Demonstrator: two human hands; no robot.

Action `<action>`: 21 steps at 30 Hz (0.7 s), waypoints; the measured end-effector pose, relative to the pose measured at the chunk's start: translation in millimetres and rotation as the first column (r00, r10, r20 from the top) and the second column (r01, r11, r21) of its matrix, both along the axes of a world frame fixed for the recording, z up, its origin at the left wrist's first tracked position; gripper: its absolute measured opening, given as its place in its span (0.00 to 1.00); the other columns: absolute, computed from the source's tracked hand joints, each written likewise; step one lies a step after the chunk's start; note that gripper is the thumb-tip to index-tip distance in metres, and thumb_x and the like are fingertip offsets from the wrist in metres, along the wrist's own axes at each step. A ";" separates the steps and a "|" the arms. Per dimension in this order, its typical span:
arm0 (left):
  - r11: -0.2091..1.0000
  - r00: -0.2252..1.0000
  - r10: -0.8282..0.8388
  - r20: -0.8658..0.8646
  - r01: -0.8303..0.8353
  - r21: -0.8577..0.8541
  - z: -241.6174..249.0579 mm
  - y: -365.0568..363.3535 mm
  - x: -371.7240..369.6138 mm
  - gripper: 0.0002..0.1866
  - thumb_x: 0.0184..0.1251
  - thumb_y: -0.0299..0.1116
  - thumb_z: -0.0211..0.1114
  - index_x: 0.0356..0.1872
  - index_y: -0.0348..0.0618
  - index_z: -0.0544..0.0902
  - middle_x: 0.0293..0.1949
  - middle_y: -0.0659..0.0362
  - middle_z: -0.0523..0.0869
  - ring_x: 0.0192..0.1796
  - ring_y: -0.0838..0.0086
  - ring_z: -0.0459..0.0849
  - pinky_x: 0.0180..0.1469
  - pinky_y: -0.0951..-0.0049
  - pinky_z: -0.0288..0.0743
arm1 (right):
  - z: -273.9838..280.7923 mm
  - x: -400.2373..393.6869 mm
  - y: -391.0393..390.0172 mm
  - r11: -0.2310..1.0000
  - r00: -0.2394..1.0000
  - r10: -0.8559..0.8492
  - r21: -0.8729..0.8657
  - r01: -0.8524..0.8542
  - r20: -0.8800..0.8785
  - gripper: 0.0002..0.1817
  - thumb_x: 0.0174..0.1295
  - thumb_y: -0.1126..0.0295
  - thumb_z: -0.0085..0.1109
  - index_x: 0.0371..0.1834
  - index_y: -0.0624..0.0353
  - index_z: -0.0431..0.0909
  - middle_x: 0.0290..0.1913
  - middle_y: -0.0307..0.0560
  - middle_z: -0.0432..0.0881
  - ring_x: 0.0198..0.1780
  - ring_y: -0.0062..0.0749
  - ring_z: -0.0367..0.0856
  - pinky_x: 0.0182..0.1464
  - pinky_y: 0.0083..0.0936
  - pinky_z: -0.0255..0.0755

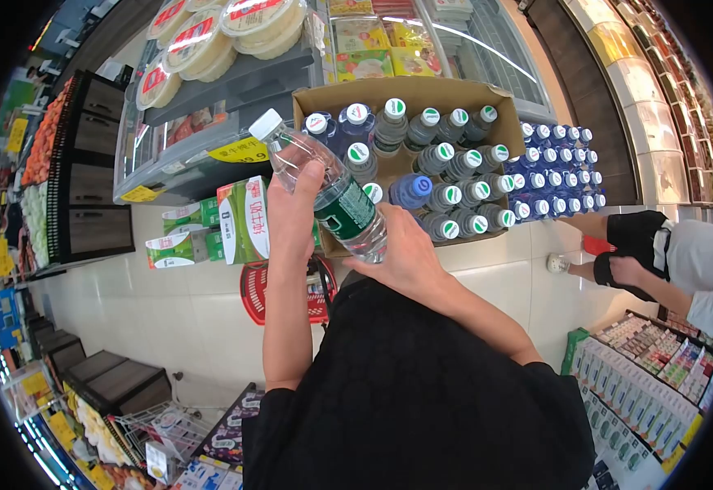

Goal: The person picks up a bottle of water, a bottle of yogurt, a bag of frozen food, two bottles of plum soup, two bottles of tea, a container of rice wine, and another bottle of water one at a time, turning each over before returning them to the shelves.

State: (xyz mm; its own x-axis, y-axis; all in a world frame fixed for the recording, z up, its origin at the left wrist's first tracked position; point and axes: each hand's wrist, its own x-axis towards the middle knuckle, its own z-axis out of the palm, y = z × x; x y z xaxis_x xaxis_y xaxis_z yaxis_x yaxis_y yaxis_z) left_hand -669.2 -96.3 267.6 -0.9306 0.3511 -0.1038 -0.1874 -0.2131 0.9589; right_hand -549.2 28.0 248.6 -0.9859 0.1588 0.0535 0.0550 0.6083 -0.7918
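A clear water bottle with a green label and a white cap is held tilted, its cap toward the upper left. My left hand is wrapped round its upper part, thumb across the front. My right hand grips the bottle near its base. Just beyond my hands stands an open cardboard box with several upright bottles in it. Most have white and green caps; a blue-capped bottle stands near my right hand.
Blue-tinted bottles stand in rows right of the box. A glass-sided freezer with tubs lies beyond. Green and white cartons and a red basket are at left. Another person stands at right, near a shelf.
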 end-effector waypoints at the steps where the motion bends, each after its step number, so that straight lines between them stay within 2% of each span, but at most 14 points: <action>1: 0.999 0.999 0.034 0.018 -0.034 0.032 -3.3 -0.3 -0.4 0.29 0.60 0.43 0.63 0.57 0.35 0.69 0.47 0.57 0.78 0.49 0.74 0.76 0.53 0.72 0.69 | 0.7 -0.4 -0.2 1.000 1.000 0.002 0.006 -0.002 -0.002 0.42 0.41 0.56 0.74 0.55 0.68 0.62 0.47 0.61 0.73 0.51 0.53 0.73 0.52 0.39 0.69; 2: 0.996 0.997 0.066 0.034 -0.068 0.063 -5.3 -0.4 -1.4 0.29 0.60 0.42 0.63 0.57 0.35 0.69 0.46 0.57 0.78 0.47 0.74 0.78 0.51 0.73 0.71 | 2.1 -1.1 -0.4 1.000 1.000 0.003 0.005 -0.003 -0.002 0.42 0.41 0.56 0.74 0.55 0.68 0.62 0.47 0.61 0.73 0.51 0.53 0.73 0.52 0.39 0.69; 4: 0.992 0.998 0.044 0.048 -0.050 0.115 -5.9 -5.6 -1.2 0.29 0.59 0.46 0.63 0.55 0.34 0.69 0.44 0.55 0.79 0.44 0.70 0.79 0.48 0.70 0.74 | 4.8 -0.7 0.1 0.980 0.995 0.088 -0.185 -0.078 0.049 0.42 0.41 0.55 0.74 0.55 0.68 0.62 0.48 0.61 0.73 0.52 0.51 0.72 0.53 0.39 0.67; 5: 0.985 0.998 0.022 0.062 -0.032 0.167 -6.1 -9.7 0.0 0.30 0.58 0.49 0.64 0.52 0.34 0.70 0.42 0.53 0.80 0.41 0.67 0.81 0.45 0.67 0.77 | 4.1 -0.2 -0.7 0.980 0.995 0.087 -0.186 -0.076 0.050 0.42 0.41 0.55 0.74 0.55 0.68 0.62 0.48 0.61 0.73 0.52 0.51 0.72 0.53 0.39 0.67; 6: 0.983 1.000 -0.004 -0.003 0.005 0.186 -6.0 -15.3 4.0 0.37 0.52 0.53 0.68 0.53 0.33 0.69 0.40 0.49 0.80 0.40 0.65 0.82 0.43 0.66 0.78 | 2.5 0.0 -2.9 0.974 0.992 0.128 -0.186 -0.126 -0.001 0.42 0.42 0.55 0.74 0.55 0.68 0.63 0.48 0.60 0.72 0.52 0.51 0.72 0.54 0.38 0.67; 7: 0.983 1.000 -0.007 0.001 0.007 0.183 -5.7 -24.8 7.4 0.37 0.52 0.53 0.68 0.53 0.33 0.69 0.40 0.49 0.80 0.40 0.65 0.82 0.43 0.66 0.78 | 1.0 0.2 -4.8 0.967 0.985 0.168 -0.185 -0.175 -0.049 0.41 0.42 0.55 0.74 0.55 0.68 0.63 0.48 0.60 0.72 0.52 0.50 0.71 0.54 0.38 0.67; 9: 0.996 0.983 -0.083 -0.166 0.089 0.030 -4.8 -42.9 16.2 0.35 0.49 0.42 0.72 0.54 0.34 0.67 0.46 0.50 0.80 0.47 0.67 0.81 0.50 0.67 0.76 | -2.4 -1.8 -5.9 0.966 0.981 0.193 -0.171 -0.193 -0.014 0.39 0.43 0.57 0.73 0.53 0.67 0.64 0.48 0.59 0.73 0.52 0.48 0.71 0.53 0.36 0.67; 10: 0.995 0.983 -0.087 -0.159 0.093 0.027 -2.9 -46.1 23.8 0.35 0.49 0.42 0.72 0.54 0.34 0.67 0.46 0.50 0.80 0.47 0.67 0.81 0.50 0.67 0.76 | -8.6 -3.0 -7.5 0.964 0.975 0.223 -0.147 -0.220 0.004 0.38 0.43 0.59 0.73 0.54 0.67 0.64 0.48 0.58 0.73 0.52 0.49 0.71 0.53 0.37 0.67; 12: 0.995 0.978 -0.083 -0.192 0.070 -0.075 5.6 -52.1 37.0 0.38 0.43 0.36 0.76 0.55 0.32 0.66 0.49 0.48 0.79 0.50 0.66 0.80 0.53 0.67 0.75 | -17.6 -3.7 -12.5 0.961 0.968 0.250 -0.129 -0.246 0.023 0.38 0.42 0.61 0.73 0.55 0.66 0.64 0.49 0.57 0.72 0.52 0.50 0.71 0.53 0.37 0.67; 14: 0.991 0.983 -0.092 -0.161 0.074 -0.115 13.4 -62.2 48.4 0.39 0.40 0.33 0.77 0.55 0.32 0.67 0.50 0.48 0.79 0.52 0.65 0.78 0.54 0.66 0.74 | -23.9 -2.1 -17.9 0.955 0.943 0.291 -0.015 -0.297 -0.162 0.35 0.41 0.62 0.72 0.51 0.67 0.65 0.42 0.54 0.72 0.47 0.46 0.71 0.49 0.37 0.67; 15: 0.986 0.987 -0.096 -0.130 0.076 -0.152 17.0 -65.5 52.3 0.39 0.38 0.31 0.77 0.56 0.32 0.67 0.50 0.49 0.78 0.54 0.65 0.77 0.55 0.66 0.73 | -27.6 -1.8 -19.4 0.954 0.944 0.291 -0.022 -0.298 -0.157 0.35 0.41 0.62 0.72 0.51 0.67 0.65 0.42 0.54 0.72 0.47 0.46 0.71 0.49 0.37 0.67; 17: 0.978 0.991 -0.066 -0.118 0.041 -0.207 19.5 -68.6 60.9 0.38 0.36 0.31 0.78 0.54 0.33 0.70 0.50 0.51 0.78 0.55 0.68 0.76 0.55 0.67 0.72 | -33.3 -2.7 -21.1 0.948 0.941 0.315 0.087 -0.306 -0.124 0.35 0.41 0.64 0.71 0.50 0.68 0.65 0.43 0.53 0.72 0.47 0.45 0.71 0.49 0.37 0.66; 19: 0.861 0.967 -0.137 -0.217 0.008 -0.508 14.7 -78.7 69.6 0.36 0.34 0.31 0.79 0.51 0.36 0.73 0.49 0.54 0.78 0.53 0.69 0.76 0.54 0.69 0.71 | -34.6 -8.1 -19.8 0.944 0.944 0.322 0.098 -0.314 -0.078 0.34 0.40 0.66 0.70 0.50 0.67 0.65 0.45 0.53 0.71 0.49 0.44 0.70 0.50 0.36 0.65; 21: 0.865 0.966 -0.088 -0.242 -0.046 -0.499 13.0 -73.0 74.9 0.34 0.33 0.30 0.79 0.49 0.37 0.76 0.47 0.55 0.78 0.51 0.69 0.77 0.53 0.70 0.71 | -40.6 -11.0 -20.0 0.946 0.948 0.302 0.155 -0.285 -0.099 0.34 0.40 0.66 0.70 0.51 0.66 0.65 0.45 0.52 0.72 0.49 0.44 0.70 0.51 0.36 0.65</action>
